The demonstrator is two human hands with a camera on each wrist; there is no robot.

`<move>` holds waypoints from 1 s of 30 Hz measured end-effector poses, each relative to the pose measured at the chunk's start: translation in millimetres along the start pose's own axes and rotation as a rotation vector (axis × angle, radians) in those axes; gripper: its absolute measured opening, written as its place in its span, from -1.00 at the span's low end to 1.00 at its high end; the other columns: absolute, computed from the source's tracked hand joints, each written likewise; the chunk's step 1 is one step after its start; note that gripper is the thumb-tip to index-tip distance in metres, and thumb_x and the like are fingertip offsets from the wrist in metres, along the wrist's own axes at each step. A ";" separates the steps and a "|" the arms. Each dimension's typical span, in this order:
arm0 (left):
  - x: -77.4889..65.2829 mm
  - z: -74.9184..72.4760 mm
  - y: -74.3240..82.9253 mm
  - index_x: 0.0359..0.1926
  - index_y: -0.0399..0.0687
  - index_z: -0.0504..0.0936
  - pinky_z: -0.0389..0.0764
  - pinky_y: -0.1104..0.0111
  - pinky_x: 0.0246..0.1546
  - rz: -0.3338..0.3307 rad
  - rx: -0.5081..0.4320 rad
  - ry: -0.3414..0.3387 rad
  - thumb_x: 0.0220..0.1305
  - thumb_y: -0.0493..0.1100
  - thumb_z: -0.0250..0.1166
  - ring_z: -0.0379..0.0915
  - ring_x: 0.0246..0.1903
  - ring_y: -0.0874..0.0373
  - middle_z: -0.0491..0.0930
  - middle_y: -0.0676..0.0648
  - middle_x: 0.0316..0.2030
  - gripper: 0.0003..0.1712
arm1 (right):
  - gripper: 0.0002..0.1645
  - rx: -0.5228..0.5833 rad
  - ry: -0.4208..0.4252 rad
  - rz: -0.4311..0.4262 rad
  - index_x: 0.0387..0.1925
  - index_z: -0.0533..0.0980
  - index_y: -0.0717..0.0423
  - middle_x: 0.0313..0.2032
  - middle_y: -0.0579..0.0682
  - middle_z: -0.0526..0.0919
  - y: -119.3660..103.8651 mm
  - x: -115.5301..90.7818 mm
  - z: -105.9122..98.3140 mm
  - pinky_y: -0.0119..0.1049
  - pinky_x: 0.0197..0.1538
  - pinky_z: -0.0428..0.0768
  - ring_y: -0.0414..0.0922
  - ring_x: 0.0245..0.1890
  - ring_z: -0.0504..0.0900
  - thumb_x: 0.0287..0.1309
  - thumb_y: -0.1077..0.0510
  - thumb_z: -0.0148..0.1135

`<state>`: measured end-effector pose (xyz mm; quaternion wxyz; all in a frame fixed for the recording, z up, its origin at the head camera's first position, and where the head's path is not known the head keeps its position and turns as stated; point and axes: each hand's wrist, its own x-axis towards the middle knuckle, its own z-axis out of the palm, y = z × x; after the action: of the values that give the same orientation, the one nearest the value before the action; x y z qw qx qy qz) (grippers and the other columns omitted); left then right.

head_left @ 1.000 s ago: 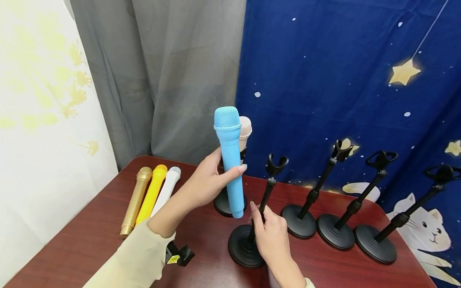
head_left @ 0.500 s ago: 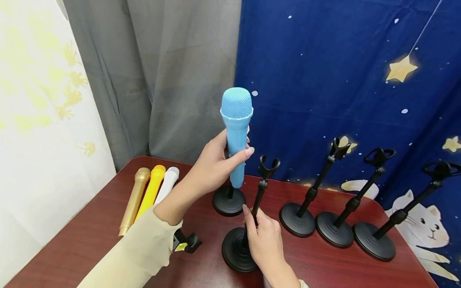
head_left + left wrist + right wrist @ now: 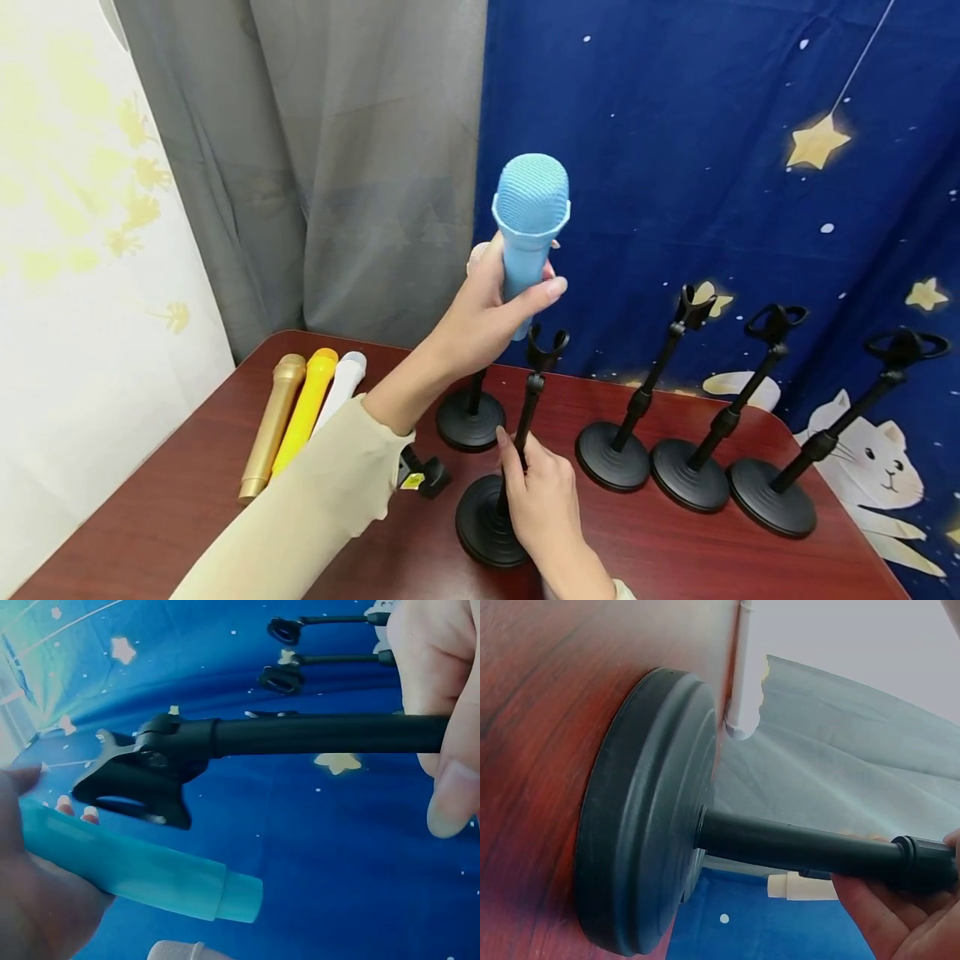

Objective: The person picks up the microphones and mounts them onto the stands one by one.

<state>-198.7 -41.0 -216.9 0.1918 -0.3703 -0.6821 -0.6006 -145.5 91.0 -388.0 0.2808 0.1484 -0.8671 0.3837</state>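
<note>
In the head view my left hand (image 3: 480, 321) grips a light blue microphone (image 3: 532, 200) by its handle, head up, behind and above the clip of a black microphone stand (image 3: 491, 521). My right hand (image 3: 543, 492) holds that stand by its pole, its round base on the table. In the left wrist view the stand's clip (image 3: 139, 776) is just apart from the blue handle (image 3: 150, 866). The right wrist view has the base (image 3: 649, 817) and the fingers round the pole. A pale pink microphone (image 3: 477, 254) shows partly behind my left hand.
Gold (image 3: 273, 429), yellow (image 3: 306, 408) and white (image 3: 342, 383) microphones lie at the table's left. Three black stands (image 3: 613, 454) with bare clips line the right side. Another stand base (image 3: 471, 419) is at the back middle. Curtains hang behind the table.
My left hand has carried the blue microphone right and up, from in front of the pale microphone towards the held stand's clip. The right hand stays on the pole; the stand shifted slightly left.
</note>
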 end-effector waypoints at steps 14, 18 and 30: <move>-8.0 14.5 -29.7 0.46 -0.09 0.15 0.50 0.28 0.01 0.046 0.031 -0.199 0.10 -0.28 0.47 0.41 0.07 0.04 0.46 -0.15 0.08 -0.03 | -0.66 -0.018 0.051 -0.115 -0.56 0.47 -0.22 -0.71 -0.39 0.45 1.0 0.5 7.1 -0.58 -0.48 0.42 -0.49 -0.62 0.46 0.38 0.01 0.26; -12.0 18.2 -38.0 0.37 -0.25 0.22 0.50 0.29 0.06 0.050 0.065 -0.177 0.05 -0.34 0.46 0.45 0.06 -0.02 0.51 -0.22 0.04 -0.11 | -0.65 -0.006 0.055 -0.108 -0.57 0.47 -0.22 -0.70 -0.39 0.49 2.4 0.7 6.5 -0.58 -0.46 0.43 -0.50 -0.61 0.49 0.39 0.00 0.23; -16.5 30.4 -54.1 0.25 -0.29 0.33 0.51 0.28 0.05 0.099 -0.031 -0.081 0.06 -0.42 0.47 0.47 -0.01 -0.02 0.54 -0.26 -0.05 -0.26 | -0.62 -0.015 0.082 -0.121 -0.60 0.45 -0.23 -0.71 -0.38 0.50 6.2 -0.4 5.5 -0.57 -0.47 0.44 -0.49 -0.61 0.51 0.38 0.02 0.24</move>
<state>-222.2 -16.5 -271.4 0.1876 -0.4305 -0.6608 -0.5855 -150.2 91.0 -394.9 0.3397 0.1825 -0.8473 0.3651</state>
